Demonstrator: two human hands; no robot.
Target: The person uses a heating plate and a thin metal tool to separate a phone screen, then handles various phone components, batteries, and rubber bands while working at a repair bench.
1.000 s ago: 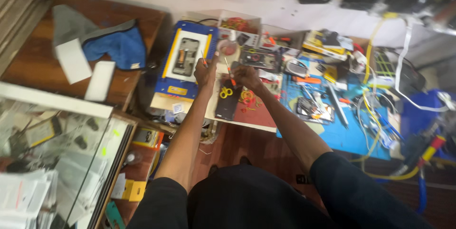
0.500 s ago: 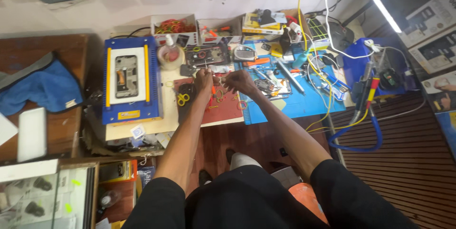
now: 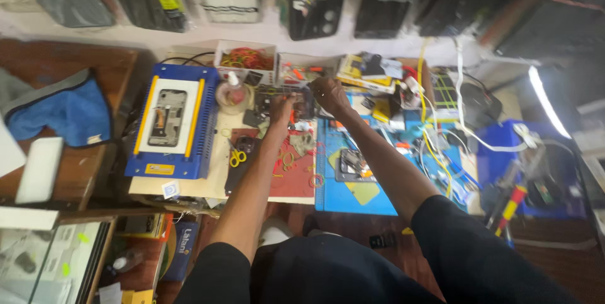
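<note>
We see small dark phone part [image 3: 301,101] at worktop [image 3: 189,185] rear, below red parts tray [image 3: 246,59]. Left hand [image 3: 281,106] pinching its left edge, right hand [image 3: 328,93] curled, gripping right side. Since earlier frame, both hands moved farther back; blue heating pad [image 3: 173,121] unchanged.

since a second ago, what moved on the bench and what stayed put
Both hands moved away from the red mat toward the back of the bench: the left hand now sits beside a dark device, the right hand is closed near the small parts trays. What either grips is too blurred to tell. The blue and yellow machine, yellow scissors and blue cloth stayed put.
</note>
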